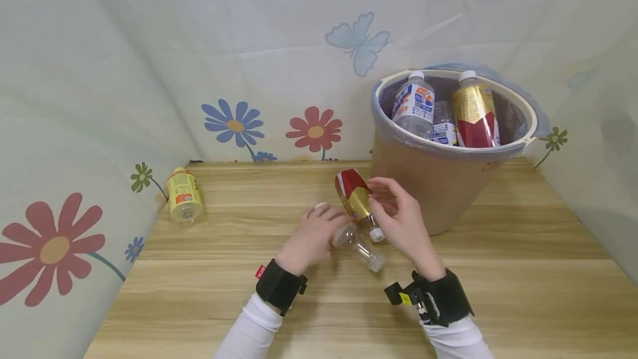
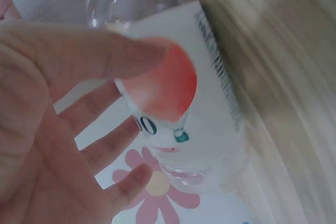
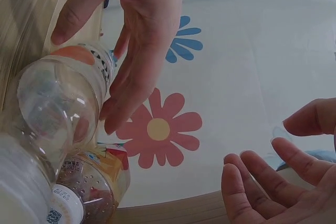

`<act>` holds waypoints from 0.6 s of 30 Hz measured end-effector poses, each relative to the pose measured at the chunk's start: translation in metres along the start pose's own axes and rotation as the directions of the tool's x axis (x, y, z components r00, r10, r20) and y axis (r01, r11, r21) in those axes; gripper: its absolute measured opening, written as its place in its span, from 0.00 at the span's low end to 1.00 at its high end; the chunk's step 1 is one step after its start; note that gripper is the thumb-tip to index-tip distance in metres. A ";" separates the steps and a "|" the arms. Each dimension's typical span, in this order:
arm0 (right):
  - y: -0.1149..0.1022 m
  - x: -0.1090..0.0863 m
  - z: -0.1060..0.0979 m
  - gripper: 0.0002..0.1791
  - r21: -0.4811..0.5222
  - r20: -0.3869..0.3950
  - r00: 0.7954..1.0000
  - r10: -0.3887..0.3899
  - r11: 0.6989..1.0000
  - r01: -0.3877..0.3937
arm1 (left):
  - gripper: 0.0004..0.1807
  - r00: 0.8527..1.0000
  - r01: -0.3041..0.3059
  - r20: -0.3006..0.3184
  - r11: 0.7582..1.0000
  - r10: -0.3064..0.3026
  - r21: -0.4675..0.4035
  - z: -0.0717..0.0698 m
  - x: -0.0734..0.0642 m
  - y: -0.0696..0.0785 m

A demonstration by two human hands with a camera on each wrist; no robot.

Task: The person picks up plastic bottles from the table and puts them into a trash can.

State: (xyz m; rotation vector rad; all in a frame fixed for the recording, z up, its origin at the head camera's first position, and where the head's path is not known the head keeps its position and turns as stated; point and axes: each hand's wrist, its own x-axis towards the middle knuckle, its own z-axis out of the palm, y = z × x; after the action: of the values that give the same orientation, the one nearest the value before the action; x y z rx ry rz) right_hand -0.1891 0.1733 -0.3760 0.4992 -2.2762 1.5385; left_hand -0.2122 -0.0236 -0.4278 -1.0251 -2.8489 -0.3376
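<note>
A clear plastic bottle (image 1: 351, 237) lies on its side with its capped neck toward me. Its white label (image 2: 210, 93) bears an orange-red balloon. My left hand (image 1: 315, 231) hovers over its body, thumb across the label and loosely spread fingers along the other side in the left wrist view. Beside it lies a bottle with a red and gold label (image 1: 356, 193), its white cap also toward me. Just right of that one is my right hand (image 1: 401, 218), its fingers loosely bent; in the right wrist view it holds nothing and stays apart from both bottles.
A tan bin (image 1: 421, 181) with a liner stands at the back right, several bottles (image 1: 415, 101) upright inside. A bottle with a yellow label (image 1: 184, 195) lies at the table's left edge. A flower-printed curtain (image 1: 279, 60) closes off the back and sides of the wooden table (image 1: 214, 270).
</note>
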 end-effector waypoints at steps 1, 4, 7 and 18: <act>0.000 0.000 0.000 0.19 0.002 0.000 1.000 0.000 1.000 0.000 | 0.38 1.000 0.004 0.004 1.000 -0.004 0.000 -0.001 -0.001 -0.001; 0.000 0.000 0.000 0.18 -0.001 -0.003 1.000 0.002 1.000 -0.002 | 0.34 1.000 0.015 0.022 1.000 -0.015 -0.003 -0.007 -0.004 -0.003; 0.000 0.000 0.000 0.18 -0.005 -0.007 1.000 0.004 1.000 -0.004 | 0.34 0.999 0.018 0.041 1.000 -0.017 -0.009 -0.010 -0.006 -0.004; 0.000 -0.001 -0.001 0.18 0.002 -0.007 1.000 0.003 1.000 -0.003 | 0.35 0.995 0.042 0.093 0.999 -0.043 0.018 -0.006 -0.006 -0.001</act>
State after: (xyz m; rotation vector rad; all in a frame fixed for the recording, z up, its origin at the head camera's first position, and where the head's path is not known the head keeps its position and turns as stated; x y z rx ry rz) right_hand -0.1884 0.1747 -0.3757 0.4905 -2.2706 1.5420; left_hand -0.2078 -0.0295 -0.4232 -1.0045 -2.9545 -0.2767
